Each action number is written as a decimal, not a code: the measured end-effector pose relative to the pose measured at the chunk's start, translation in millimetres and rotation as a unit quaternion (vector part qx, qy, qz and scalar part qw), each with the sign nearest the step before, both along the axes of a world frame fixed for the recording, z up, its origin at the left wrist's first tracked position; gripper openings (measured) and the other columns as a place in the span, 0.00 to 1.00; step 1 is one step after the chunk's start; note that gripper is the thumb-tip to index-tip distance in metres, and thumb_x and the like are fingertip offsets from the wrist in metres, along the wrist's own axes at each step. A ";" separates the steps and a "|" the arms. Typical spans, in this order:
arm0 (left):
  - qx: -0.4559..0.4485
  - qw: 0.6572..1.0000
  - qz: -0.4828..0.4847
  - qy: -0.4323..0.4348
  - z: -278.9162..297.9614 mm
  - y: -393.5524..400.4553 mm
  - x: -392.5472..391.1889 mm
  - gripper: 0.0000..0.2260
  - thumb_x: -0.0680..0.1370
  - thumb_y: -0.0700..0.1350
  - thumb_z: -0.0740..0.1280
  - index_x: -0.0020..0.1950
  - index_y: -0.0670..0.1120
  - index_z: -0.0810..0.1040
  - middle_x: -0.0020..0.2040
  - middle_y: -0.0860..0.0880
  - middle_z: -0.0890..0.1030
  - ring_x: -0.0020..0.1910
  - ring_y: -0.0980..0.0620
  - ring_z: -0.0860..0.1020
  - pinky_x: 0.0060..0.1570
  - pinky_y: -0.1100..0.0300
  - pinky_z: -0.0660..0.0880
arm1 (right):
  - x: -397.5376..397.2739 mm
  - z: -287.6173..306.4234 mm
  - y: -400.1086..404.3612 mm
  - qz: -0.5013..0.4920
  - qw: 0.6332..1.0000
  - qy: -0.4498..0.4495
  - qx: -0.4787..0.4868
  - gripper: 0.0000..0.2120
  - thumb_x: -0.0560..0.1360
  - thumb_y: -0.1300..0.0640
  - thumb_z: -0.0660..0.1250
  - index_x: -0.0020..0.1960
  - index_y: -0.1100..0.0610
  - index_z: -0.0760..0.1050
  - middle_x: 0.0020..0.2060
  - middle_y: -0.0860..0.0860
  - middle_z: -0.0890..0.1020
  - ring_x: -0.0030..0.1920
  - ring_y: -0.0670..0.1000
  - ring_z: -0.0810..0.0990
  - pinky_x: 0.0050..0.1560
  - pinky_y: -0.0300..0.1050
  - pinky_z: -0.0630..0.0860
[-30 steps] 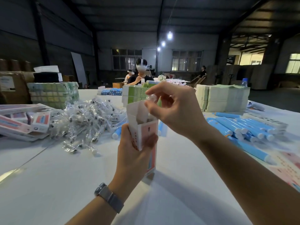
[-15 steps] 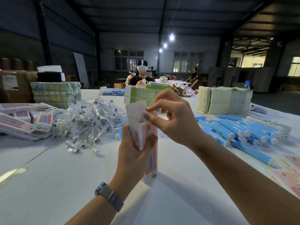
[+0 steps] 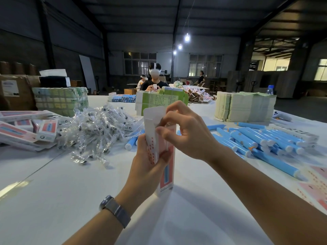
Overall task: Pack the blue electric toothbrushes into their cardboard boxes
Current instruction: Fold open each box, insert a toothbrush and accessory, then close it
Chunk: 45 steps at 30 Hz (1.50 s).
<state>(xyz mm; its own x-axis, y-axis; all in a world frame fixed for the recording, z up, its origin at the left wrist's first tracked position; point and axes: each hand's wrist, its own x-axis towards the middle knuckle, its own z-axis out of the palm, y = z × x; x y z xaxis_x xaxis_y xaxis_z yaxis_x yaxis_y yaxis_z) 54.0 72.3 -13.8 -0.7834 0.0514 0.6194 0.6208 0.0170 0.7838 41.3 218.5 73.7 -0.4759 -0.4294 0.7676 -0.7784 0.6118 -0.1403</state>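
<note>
Right, left hand (image 3: 150, 167) wraps round the cardboard box (image 3: 167, 167), which stands upright on the white table (image 3: 53, 191), top flap (image 3: 154, 114) up and open. Grip there is curled tight on the box's upper half, thumb across the front. Right hand (image 3: 187, 133) sits at the box mouth, fingers bent, thumb and forefinger pinching something clear and small at the opening; can't tell exactly what it is. Wristwatch (image 3: 115, 210) on the left wrist.

Blue electric toothbrushes (image 3: 261, 140) lie loose in a pile to the right of the box, well apart from it, and a few more (image 3: 131, 141) poke out just left of it. Heap of clear plastic sachets (image 3: 93, 131) further left. Pink-and-white boxes (image 3: 26, 129) stacked flat at the far left edge. Green-printed flat cartons (image 3: 159, 99) stand behind the hands; a tall stack of paper sheets (image 3: 244, 106) back right. Another person (image 3: 154, 82) in a headset sits at the far end of the table.
</note>
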 end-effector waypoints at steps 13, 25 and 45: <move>0.036 0.999 -0.020 0.025 3.5 -9.0 -4.6 0.23 0.77 0.58 0.63 0.71 0.57 0.68 0.53 0.52 0.82 0.52 0.47 0.83 0.52 0.47 0.81 | -2.9 -22.4 -13.0 0.141 0.960 -0.121 -0.208 0.25 0.72 0.60 0.73 0.62 0.41 0.68 0.57 0.45 0.76 0.52 0.50 0.80 0.45 0.46 0.82; 0.071 0.995 -0.053 0.038 10.7 -14.1 -1.1 0.20 0.80 0.48 0.62 0.67 0.69 0.66 0.52 0.53 0.83 0.52 0.49 0.83 0.44 0.60 0.80 | 2.3 -29.7 -20.2 0.123 0.966 -0.052 -0.220 0.15 0.74 0.61 0.70 0.56 0.48 0.71 0.53 0.45 0.81 0.50 0.50 0.81 0.41 0.48 0.82; 0.052 0.995 -0.023 0.084 17.7 -14.4 4.3 0.06 0.83 0.47 0.54 0.59 0.51 0.66 0.45 0.58 0.83 0.39 0.60 0.80 0.36 0.66 0.76 | 8.5 -16.3 -19.8 0.171 0.956 -0.070 -0.228 0.12 0.72 0.64 0.74 0.51 0.56 0.75 0.46 0.50 0.83 0.48 0.50 0.82 0.45 0.45 0.79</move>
<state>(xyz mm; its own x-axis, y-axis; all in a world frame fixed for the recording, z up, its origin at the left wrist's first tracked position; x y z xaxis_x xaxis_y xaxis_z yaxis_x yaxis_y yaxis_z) 58.3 57.9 3.8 -0.6670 0.0136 0.7450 0.7412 -0.0894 0.6653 49.8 198.7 57.4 -0.4787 -0.2138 0.8515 -0.8764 0.1742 -0.4489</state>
